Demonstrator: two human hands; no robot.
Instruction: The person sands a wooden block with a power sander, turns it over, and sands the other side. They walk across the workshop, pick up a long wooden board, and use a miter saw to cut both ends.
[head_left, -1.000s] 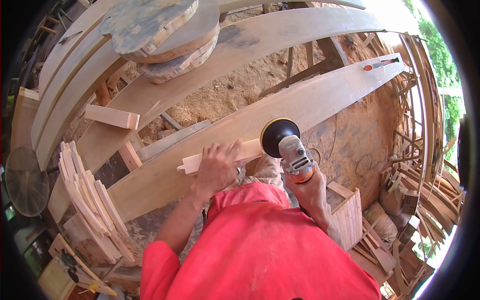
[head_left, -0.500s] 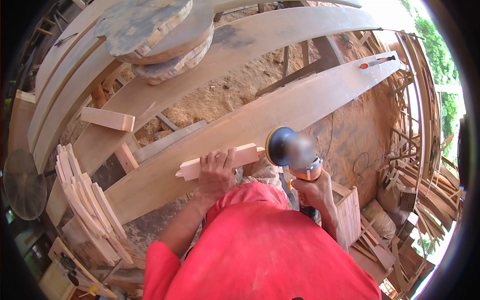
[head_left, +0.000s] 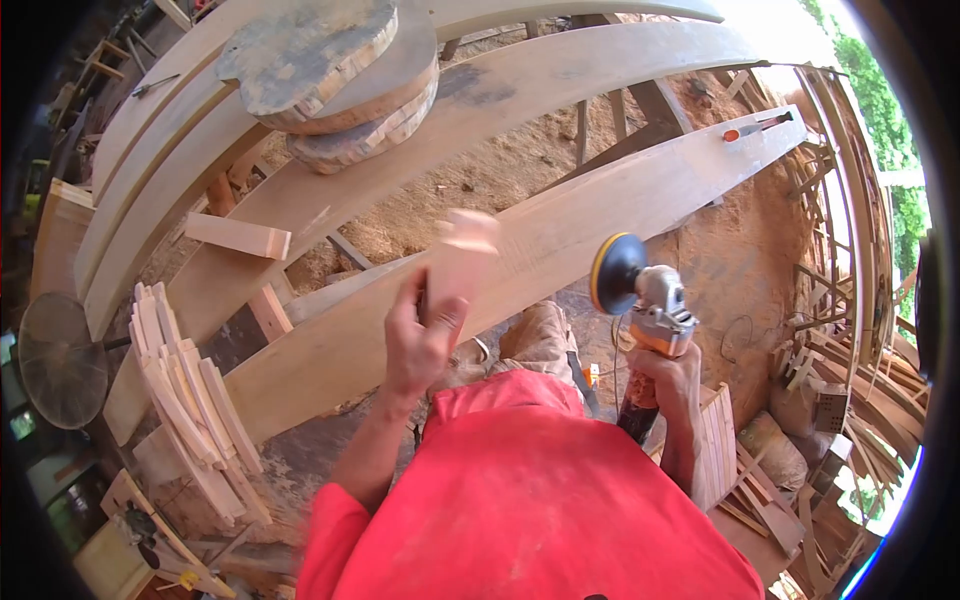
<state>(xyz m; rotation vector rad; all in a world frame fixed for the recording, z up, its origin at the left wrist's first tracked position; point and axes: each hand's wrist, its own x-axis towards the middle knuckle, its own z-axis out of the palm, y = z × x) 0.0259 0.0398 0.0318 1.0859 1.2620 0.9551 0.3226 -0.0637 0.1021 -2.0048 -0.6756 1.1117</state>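
My left hand [head_left: 425, 335] is closed round the lower part of a pale wooden piece [head_left: 465, 258], which points away from me above the long plank [head_left: 590, 210]. The far end of the piece is blurred by motion. To the right, my right hand [head_left: 665, 375] grips an orange and silver power sander [head_left: 660, 312]. Its round dark pad [head_left: 619, 273] with a yellow rim faces left, towards the wooden piece, and does not touch it.
Stacked wooden strips [head_left: 190, 390] stand at the left, near a short block [head_left: 238, 236]. Thick rounded slabs [head_left: 310, 60] rest on a wide board at the top. An orange-handled tool [head_left: 745, 131] lies on the plank's far end. Sacks [head_left: 772, 450] and scrap wood are at the right.
My left hand has turned the wooden piece from lying crosswise to pointing away from me. The sander in my right hand has moved right, apart from the piece.
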